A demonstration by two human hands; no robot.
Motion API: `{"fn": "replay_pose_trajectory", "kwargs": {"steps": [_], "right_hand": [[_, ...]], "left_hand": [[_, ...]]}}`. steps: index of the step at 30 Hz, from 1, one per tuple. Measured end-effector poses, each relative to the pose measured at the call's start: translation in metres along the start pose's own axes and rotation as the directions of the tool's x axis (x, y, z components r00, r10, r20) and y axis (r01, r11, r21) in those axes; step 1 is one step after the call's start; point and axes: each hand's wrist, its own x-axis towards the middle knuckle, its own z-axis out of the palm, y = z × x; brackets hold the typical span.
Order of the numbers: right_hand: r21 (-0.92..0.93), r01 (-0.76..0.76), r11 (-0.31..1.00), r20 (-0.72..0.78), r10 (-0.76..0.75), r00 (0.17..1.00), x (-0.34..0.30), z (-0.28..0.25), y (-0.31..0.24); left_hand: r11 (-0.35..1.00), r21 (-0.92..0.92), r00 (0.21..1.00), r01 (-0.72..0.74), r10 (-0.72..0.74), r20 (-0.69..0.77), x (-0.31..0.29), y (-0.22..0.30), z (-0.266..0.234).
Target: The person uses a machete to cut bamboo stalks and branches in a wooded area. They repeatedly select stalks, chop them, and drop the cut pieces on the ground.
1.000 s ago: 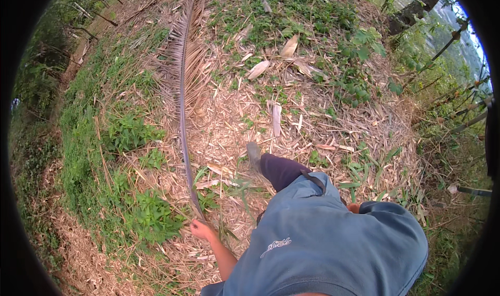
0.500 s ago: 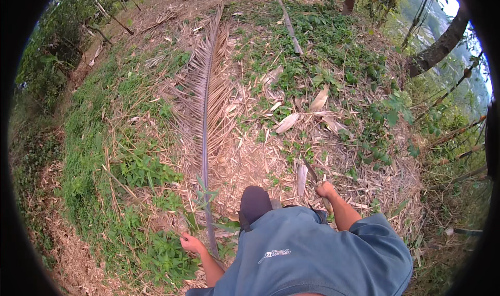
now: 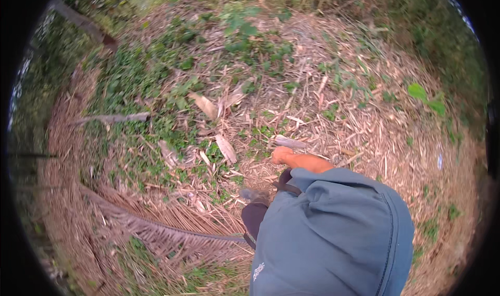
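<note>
My right hand (image 3: 282, 155) is closed in a fist in front of my body, just above my bent knee. Half a second ago a dark-bladed machete stuck out of this fist; at this moment its blade cannot be made out. Right beside the fist lies a pale dry husk piece (image 3: 288, 142) on the ground. My left hand is out of sight, hidden behind my torso or beyond the lower edge.
A dry brown palm frond (image 3: 172, 231) stretches over the ground at the lower left. Curled dry husks (image 3: 226, 149) lie among green weeds (image 3: 130, 82) and straw-like litter. A cut branch (image 3: 112, 118) rests at left; a leaning trunk (image 3: 80, 20) stands at the upper left.
My body and view have turned to the right, so the frond has swung from the centre to the lower left. My left hand has left the view, and the machete blade no longer shows clearly.
</note>
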Motion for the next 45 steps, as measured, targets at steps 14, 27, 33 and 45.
{"fn": "replay_pose_trajectory", "kwargs": {"steps": [14, 27, 33, 45], "right_hand": [[0.821, -0.364, 0.44, 0.009, 0.628, 0.778, -0.312, -0.054, 0.325], [0.795, 0.25, 0.552, -0.582, 0.579, 0.571, -0.473, -0.171, 0.595], [0.716, 0.294, 0.634, -0.684, 0.552, 0.477, -0.461, -0.205, 0.707], [0.837, 0.133, 0.531, -0.524, 0.707, 0.475, -0.503, -0.238, 1.05]], "left_hand": [[0.648, -0.61, 0.692, 0.456, 0.174, 0.701, -0.038, 0.455, 0.052], [0.558, -0.46, -0.208, 0.691, 0.763, 0.613, -0.643, 0.62, -0.142], [0.72, -0.39, -0.516, 0.574, 0.688, 0.511, -0.872, 0.62, -0.196], [0.933, -0.209, -0.778, 0.292, 0.359, 0.516, -1.282, 0.618, -0.308]]}}
